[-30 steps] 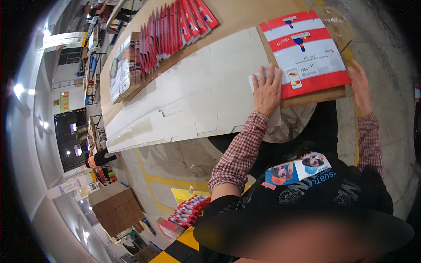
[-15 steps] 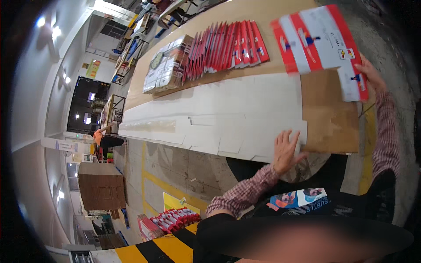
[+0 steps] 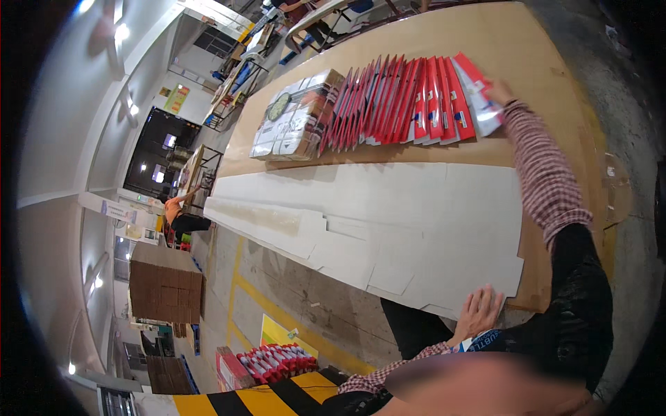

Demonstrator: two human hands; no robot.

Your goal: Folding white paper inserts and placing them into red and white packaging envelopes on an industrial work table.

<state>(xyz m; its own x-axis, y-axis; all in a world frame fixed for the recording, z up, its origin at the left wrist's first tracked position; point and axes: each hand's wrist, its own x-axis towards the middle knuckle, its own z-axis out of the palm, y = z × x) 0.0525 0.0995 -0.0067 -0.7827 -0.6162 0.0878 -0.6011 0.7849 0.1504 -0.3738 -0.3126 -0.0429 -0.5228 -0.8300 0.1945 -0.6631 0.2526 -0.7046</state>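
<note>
On the table, a leaning row of red-and-white folded cardboard pieces (image 3: pixel 395 100) rests against a strapped bundle (image 3: pixel 298 114) in clear wrap. At the row's right end, my right hand (image 3: pixel 498 93) grips the edge of the last red-and-white cardboard piece (image 3: pixel 479 90); its fingers are partly hidden. My left hand (image 3: pixel 480 310) lies with fingers extended at the near edge of the long white cardboard sheets (image 3: pixel 416 215), holding nothing.
Brown board (image 3: pixel 555 159) covers the tabletop. A red-and-white pile (image 3: pixel 277 362) stands low at the near left, beside a yellow-and-black striped edge (image 3: pixel 257 399). Further left are a large cardboard stack (image 3: pixel 166 284) and a person in orange (image 3: pixel 177 211).
My right hand has brought the red-and-white piece from the far right to the row's end, where it now leans. My left hand has shifted toward the table's near edge.
</note>
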